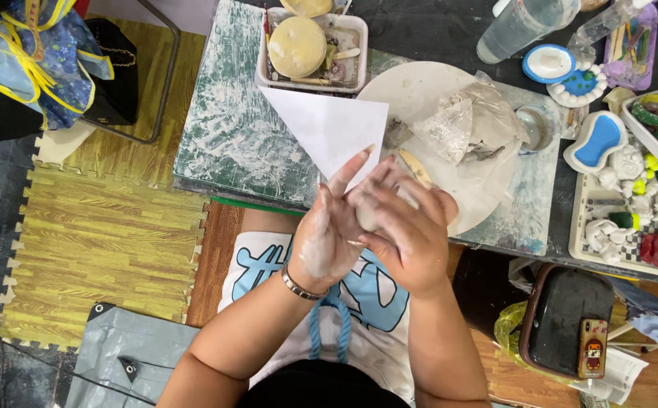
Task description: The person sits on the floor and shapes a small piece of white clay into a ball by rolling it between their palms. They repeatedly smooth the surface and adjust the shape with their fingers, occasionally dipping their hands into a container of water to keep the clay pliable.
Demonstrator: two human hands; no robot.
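Both your hands meet near you: left hand (329,234) and right hand (412,234), grip clamped on clay lump (366,211). Looks soft, smeary; cup it between palms.

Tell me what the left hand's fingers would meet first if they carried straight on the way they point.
Probably the white paper triangle: the left hand points up and slightly right, its fingertips already overlapping the sheet's lower edge. Height above the paper is unclear.

- Hands: 2, left hand (329,238) and right hand (408,238)
- Clay lump (366,211) between them: 1
- White paper triangle (329,128): 1
- Round white board (419,91): 1
- Tool tray (351,30): 1
- Clear bottle (521,26): 1
- Phone (592,347): 1
- Bracelet (301,287): 1
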